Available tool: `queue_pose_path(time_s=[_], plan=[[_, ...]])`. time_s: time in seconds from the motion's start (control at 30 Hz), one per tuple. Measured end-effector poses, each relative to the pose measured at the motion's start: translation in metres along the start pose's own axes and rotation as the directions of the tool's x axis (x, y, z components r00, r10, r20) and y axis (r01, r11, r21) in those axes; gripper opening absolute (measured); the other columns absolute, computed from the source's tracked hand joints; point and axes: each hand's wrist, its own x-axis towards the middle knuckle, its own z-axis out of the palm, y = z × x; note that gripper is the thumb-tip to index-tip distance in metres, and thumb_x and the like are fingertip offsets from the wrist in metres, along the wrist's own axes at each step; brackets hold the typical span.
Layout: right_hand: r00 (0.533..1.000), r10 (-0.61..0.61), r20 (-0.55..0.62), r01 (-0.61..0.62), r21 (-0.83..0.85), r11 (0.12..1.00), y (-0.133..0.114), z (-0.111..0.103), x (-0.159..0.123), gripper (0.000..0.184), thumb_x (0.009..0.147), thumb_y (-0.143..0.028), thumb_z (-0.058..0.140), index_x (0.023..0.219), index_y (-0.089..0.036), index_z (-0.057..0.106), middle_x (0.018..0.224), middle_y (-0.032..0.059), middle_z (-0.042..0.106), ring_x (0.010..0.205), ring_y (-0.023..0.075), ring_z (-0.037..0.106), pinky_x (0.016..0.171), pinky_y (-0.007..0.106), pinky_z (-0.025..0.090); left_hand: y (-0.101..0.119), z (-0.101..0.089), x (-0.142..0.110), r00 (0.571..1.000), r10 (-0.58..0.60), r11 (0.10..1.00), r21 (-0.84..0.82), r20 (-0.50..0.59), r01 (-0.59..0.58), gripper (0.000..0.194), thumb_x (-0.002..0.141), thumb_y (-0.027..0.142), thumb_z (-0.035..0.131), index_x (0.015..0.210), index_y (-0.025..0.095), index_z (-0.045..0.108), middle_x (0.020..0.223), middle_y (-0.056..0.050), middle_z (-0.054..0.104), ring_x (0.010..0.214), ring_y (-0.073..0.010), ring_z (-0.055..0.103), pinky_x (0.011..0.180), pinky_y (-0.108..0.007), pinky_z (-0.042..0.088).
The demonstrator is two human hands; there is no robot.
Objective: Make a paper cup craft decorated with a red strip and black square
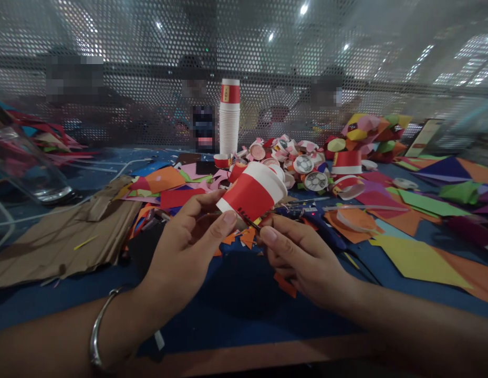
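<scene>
Left hand [184,244] grips tilted paper cup [253,191]; right hand [302,252] pinches dark slim tool [252,224] beside it; steady, uncrushing hold advisable

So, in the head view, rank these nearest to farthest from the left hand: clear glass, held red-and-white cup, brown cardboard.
1. Red-and-white cup: in the left hand's grip.
2. Brown cardboard: lying to that hand's left.
3. Clear glass: far left, beyond the cardboard.

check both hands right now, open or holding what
Left hand: holding a red-and-white paper cup.
Right hand: closed on a thin dark object, kind unclear.
</scene>
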Motion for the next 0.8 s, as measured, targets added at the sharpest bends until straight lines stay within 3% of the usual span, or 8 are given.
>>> queue_pose_path(time_s=[0.3, 0.8], plan=[[1.000, 0.023, -0.018, -0.024, -0.040, 0.999, -0.0032, 0.0000, 0.0005, 0.043, 0.093, -0.060, 0.071, 0.085, -0.022, 0.052, 0.062, -0.0116, 0.030, 0.048, 0.0050, 0.018, 0.040, 0.018, 0.015, 0.0041, -0.0027, -0.0024, 0.996, 0.087, 0.989, 0.117, -0.005, -0.086, 0.045, 0.093, 0.044, 0.079, 0.131, 0.026, 0.064, 0.126, -0.005, 0.075, 0.113, -0.0230, 0.072, 0.093, -0.032, 0.059], [0.999, -0.005, -0.053, -0.002, -0.132, 0.991, 0.0054, -0.0028, -0.0040, 0.040, 0.099, -0.059, 0.065, 0.091, -0.020, 0.060, 0.062, -0.0088, 0.038, 0.047, 0.0049, 0.026, 0.040, 0.019, 0.019, 0.0044, 0.0051, -0.0098, 0.999, 0.053, 0.977, 0.208, 0.013, -0.054, 0.045, 0.094, 0.047, 0.075, 0.127, 0.021, 0.060, 0.115, -0.008, 0.078, 0.100, -0.0208, 0.076, 0.084, -0.033, 0.061]])
